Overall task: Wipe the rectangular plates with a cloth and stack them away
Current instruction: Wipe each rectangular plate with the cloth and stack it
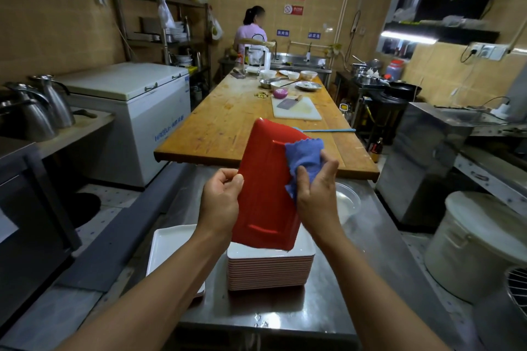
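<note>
So the red rectangular plate (265,188) sits dead centre of the frame, held up on end and tilted, its glossy red underside with a raised foot rim facing the camera. The left hand (221,196) grips its left long edge, fingers curled round it. The right hand (316,191) is bunched around a blue cloth (303,158) with a wavy-cut edge, pressing it against the plate's right edge near the top corner.

Right under the plate, lower centre, there's a tall stack of plates (271,268), pinkish edges with a white face on top. Just left of it lies a shorter pile topped by a white rectangular plate (171,251), partly hidden by the left forearm. Both sit on a steel counter (285,313) with a few water drops near its front edge. A clear round lid or dish (346,199) rests on the same counter to the right.

Further up the middle runs a long wooden counter (228,122) with bowls, a red onion, and a cleaver on a white cutting board (296,108). A white chest freezer (128,111) is at centre left, metal jugs (37,108) at far left, and a person in a pink top (251,34) stands at the back by tan tiled walls.
</note>
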